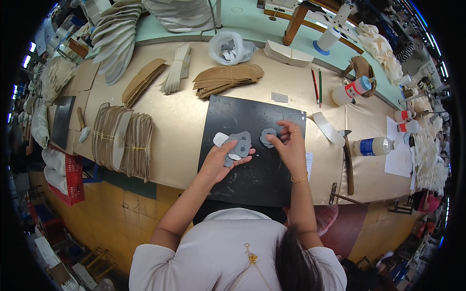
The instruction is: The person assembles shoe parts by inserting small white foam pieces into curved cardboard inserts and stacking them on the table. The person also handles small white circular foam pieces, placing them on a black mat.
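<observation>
In my left hand I hold a few flat grey cut pieces with rounded outlines and round holes, fanned out over the palm. A small white piece sticks out beside them. My right hand is over the right part of a black work board, with thumb and fingers closed at the edge of a small scalloped grey piece. Whether that piece is one layer or a small stack, and whether it rests on the board, I cannot tell.
Bundled brown pieces and tied tan stacks lie left and behind. A plastic bag of grey scraps stands at the back. To the right are two pencils, a hammer, and bottles.
</observation>
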Available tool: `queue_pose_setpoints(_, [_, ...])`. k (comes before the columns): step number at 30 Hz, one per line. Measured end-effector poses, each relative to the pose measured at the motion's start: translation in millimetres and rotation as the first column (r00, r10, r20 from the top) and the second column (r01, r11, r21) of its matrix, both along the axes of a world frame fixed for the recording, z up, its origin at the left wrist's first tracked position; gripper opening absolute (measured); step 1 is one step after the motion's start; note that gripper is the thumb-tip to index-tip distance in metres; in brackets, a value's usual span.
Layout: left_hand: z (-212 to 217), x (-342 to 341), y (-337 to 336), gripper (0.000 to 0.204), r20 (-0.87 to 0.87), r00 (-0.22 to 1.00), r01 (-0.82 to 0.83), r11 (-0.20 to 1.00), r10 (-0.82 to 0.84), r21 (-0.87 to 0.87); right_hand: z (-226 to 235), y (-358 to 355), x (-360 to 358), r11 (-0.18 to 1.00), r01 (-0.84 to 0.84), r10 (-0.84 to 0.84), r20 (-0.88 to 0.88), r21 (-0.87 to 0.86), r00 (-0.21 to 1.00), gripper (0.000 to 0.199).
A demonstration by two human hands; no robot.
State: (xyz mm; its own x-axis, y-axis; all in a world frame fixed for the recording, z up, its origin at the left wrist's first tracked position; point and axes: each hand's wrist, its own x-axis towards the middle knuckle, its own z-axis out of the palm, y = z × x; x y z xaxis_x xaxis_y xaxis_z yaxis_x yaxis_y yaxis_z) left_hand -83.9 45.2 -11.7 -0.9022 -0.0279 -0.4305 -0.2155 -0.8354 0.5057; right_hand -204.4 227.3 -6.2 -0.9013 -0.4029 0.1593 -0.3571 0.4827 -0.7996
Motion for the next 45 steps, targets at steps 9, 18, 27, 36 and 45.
queue_pose_setpoints(9, [-4,0,8,0.042,0.013,1.0,-0.005,0.995,0.006,-0.1,3,-25,30,0.981,-0.055,0.116,0.329,-0.188,0.937,0.019])
queue_pose_setpoints(18, [2,1,3,0.044,0.11,0.993,0.061,0.977,-0.039,-0.203,2,8,3,0.989,0.106,-0.039,0.499,-0.106,0.866,0.028])
queue_pose_setpoints(27, [-2,3,9,0.037,0.037,0.998,0.055,0.996,-0.053,-0.069,9,-15,26,0.974,-0.161,0.202,0.292,-0.159,0.935,0.036])
queue_pose_setpoints(36, [10,7,6,0.035,0.047,0.995,0.087,0.995,-0.089,0.044,9,-22,30,0.932,-0.119,0.198,0.206,-0.343,0.958,0.012])
queue_pose_setpoints(45, [4,2,12,0.031,0.003,1.0,-0.001,0.999,0.001,-0.051,18,-20,46,0.956,-0.201,0.198,-0.035,-0.214,0.98,0.011])
